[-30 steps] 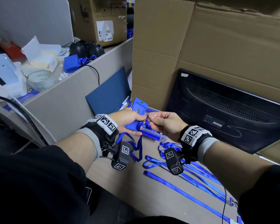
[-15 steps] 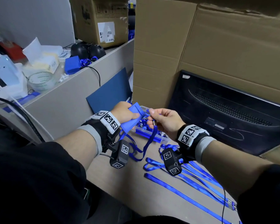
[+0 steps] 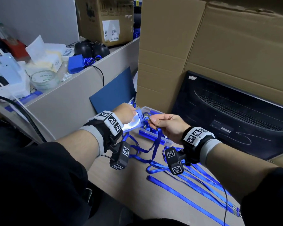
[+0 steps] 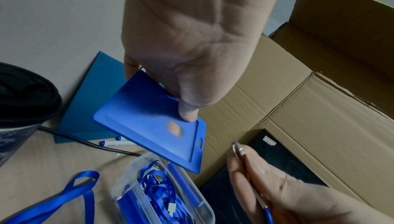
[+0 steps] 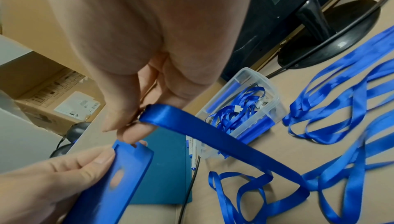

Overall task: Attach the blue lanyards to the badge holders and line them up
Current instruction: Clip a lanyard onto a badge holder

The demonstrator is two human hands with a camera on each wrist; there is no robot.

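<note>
My left hand (image 3: 126, 114) grips a blue badge holder (image 4: 149, 126) by its long edges above the desk, thumb near its slotted end (image 4: 200, 141). The holder (image 5: 119, 182) tilts toward my right hand (image 3: 162, 123), which pinches the metal clip (image 4: 239, 151) of a blue lanyard (image 5: 213, 136) just beside the slot. The clip and the slot are close but apart. The lanyard's strap (image 3: 157, 144) hangs down to the desk. Several more blue lanyards (image 3: 203, 181) lie spread on the desk to the right.
A clear plastic box (image 5: 251, 82) with lanyards and holders sits under my hands. A black monitor (image 3: 235, 115) stands at the right before a large cardboard box (image 3: 203, 46). A dark blue folder (image 3: 114, 93) leans on the grey partition (image 3: 64, 108). A black cable (image 4: 85, 141) crosses the desk.
My left hand has turned the badge holder so its clear face shows upward and brought its slotted end toward the right hand. The right hand has moved the clip closer to the slot.
</note>
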